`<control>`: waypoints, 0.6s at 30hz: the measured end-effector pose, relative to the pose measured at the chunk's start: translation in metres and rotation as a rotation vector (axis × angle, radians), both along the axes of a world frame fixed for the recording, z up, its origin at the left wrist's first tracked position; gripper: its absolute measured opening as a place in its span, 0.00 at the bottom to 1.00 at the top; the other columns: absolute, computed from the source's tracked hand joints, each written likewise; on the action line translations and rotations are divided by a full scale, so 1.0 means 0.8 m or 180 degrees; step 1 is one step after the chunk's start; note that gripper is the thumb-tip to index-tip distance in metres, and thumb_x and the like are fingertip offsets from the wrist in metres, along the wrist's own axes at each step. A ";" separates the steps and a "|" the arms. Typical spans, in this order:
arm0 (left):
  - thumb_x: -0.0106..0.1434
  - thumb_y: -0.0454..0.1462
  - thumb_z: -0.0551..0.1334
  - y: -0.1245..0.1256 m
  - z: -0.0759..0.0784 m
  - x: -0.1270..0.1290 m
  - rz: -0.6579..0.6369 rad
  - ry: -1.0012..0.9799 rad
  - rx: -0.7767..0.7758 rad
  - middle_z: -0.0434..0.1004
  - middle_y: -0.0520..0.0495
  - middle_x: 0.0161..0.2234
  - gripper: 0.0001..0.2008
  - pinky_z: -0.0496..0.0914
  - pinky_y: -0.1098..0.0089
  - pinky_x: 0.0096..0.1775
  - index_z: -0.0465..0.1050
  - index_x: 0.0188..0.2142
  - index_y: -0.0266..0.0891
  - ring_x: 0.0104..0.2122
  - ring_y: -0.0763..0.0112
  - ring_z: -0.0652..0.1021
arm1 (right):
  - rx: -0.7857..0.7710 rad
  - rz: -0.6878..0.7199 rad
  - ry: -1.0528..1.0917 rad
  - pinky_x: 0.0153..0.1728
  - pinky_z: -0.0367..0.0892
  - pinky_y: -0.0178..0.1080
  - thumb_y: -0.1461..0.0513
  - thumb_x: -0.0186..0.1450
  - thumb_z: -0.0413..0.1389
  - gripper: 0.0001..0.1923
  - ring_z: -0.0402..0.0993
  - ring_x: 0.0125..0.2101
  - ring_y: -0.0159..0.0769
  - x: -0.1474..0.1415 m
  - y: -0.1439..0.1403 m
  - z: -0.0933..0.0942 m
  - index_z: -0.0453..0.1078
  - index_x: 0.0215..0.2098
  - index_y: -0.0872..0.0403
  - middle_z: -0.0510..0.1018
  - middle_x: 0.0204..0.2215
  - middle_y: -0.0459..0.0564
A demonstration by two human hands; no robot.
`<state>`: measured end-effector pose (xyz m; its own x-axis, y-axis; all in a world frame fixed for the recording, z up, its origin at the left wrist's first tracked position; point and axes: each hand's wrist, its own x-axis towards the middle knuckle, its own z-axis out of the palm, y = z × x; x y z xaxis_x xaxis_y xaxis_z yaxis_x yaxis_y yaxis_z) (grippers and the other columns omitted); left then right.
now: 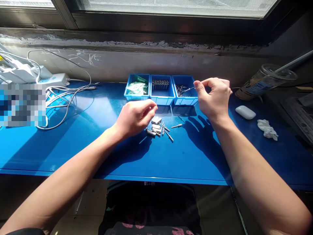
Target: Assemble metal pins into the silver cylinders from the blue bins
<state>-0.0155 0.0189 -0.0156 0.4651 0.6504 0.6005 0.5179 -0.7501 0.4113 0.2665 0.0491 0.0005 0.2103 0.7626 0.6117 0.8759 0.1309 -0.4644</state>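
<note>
My right hand (214,94) pinches a pop rivet (189,89) between thumb and fingertips, at the right edge of the right blue bin (186,101). Small dark and silvery rivets lie inside that bin. My left hand (137,117) is closed in a pinch above the table, in front of the left bin; whatever its fingertips hold, if anything, is hidden. Just right of and below it lies a cluster of silver metal blocks (156,126) with several loose rivets (168,135) beside them. One more rivet (176,126) lies apart, to the right of the cluster.
The middle bin (162,100) holds upright metal tubes; the left bin (137,98) holds green-white packets. White cables (66,101) and a power strip (55,80) are at left. At right are a drink cup (264,81), white case (245,112) and crumpled tissue (267,130).
</note>
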 end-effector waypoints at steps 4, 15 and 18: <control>0.74 0.38 0.59 0.001 -0.002 0.000 0.0012 0.0036 -0.0095 0.82 0.49 0.31 0.12 0.67 0.72 0.32 0.79 0.41 0.35 0.28 0.73 0.76 | -0.0272 -0.0077 -0.0154 0.57 0.58 0.64 0.51 0.73 0.57 0.13 0.67 0.61 0.60 0.001 0.007 -0.012 0.76 0.36 0.49 0.83 0.49 0.54; 0.73 0.38 0.60 0.000 0.000 -0.002 0.0059 0.0118 -0.0236 0.82 0.49 0.33 0.10 0.67 0.71 0.33 0.80 0.41 0.36 0.29 0.73 0.76 | -0.0719 0.2193 -0.0093 0.33 0.67 0.41 0.56 0.65 0.62 0.08 0.73 0.31 0.38 -0.007 -0.035 0.038 0.77 0.32 0.51 0.80 0.31 0.48; 0.72 0.37 0.61 -0.002 -0.001 -0.001 -0.0025 0.0213 -0.0319 0.83 0.48 0.36 0.09 0.69 0.70 0.35 0.80 0.42 0.37 0.32 0.71 0.78 | -0.2204 0.2656 -0.0759 0.35 0.70 0.39 0.57 0.61 0.65 0.09 0.76 0.36 0.40 -0.013 -0.044 0.042 0.80 0.39 0.50 0.82 0.39 0.48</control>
<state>-0.0162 0.0175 -0.0163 0.5072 0.7019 0.5000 0.5411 -0.7110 0.4492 0.2558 0.0140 0.0338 -0.5949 0.8026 -0.0450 0.7104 0.4987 -0.4966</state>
